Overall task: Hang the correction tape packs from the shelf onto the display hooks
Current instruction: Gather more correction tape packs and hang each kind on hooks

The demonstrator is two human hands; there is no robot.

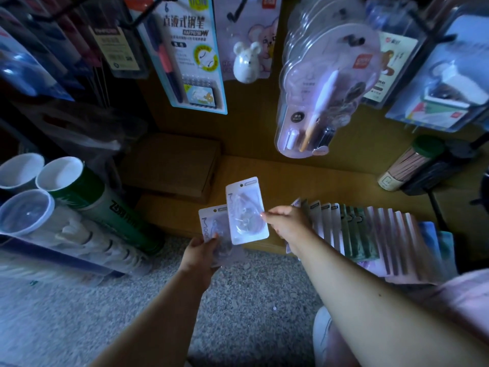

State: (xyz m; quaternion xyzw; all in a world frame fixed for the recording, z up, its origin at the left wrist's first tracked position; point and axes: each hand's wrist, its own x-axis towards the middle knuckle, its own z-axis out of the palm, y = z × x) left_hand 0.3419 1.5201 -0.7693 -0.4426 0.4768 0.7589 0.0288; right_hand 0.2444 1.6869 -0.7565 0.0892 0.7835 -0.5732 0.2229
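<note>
Nearest the viewer, low in the frame, both forearms reach over the speckled floor (251, 292); the left hand (202, 251) grips one correction tape pack (211, 229) by its lower edge, thumb curled over the card; the right hand (287, 225) pinches a second pack (246, 210) at its right edge, held upright just above and overlapping the first. Right of centre, the remaining stock (367, 234) lies fanned in a row on the wooden shelf (304, 176), behind the right wrist. Upper frame: hanging blister cards (317, 88) crowd the display hooks (354, 39). Judgement: the packs are collected, not yet hung; best to keep each punched hole uppermost and unobstructed, find a free hook, and thread one pack at a time; no free hook is plainly visible.
</note>
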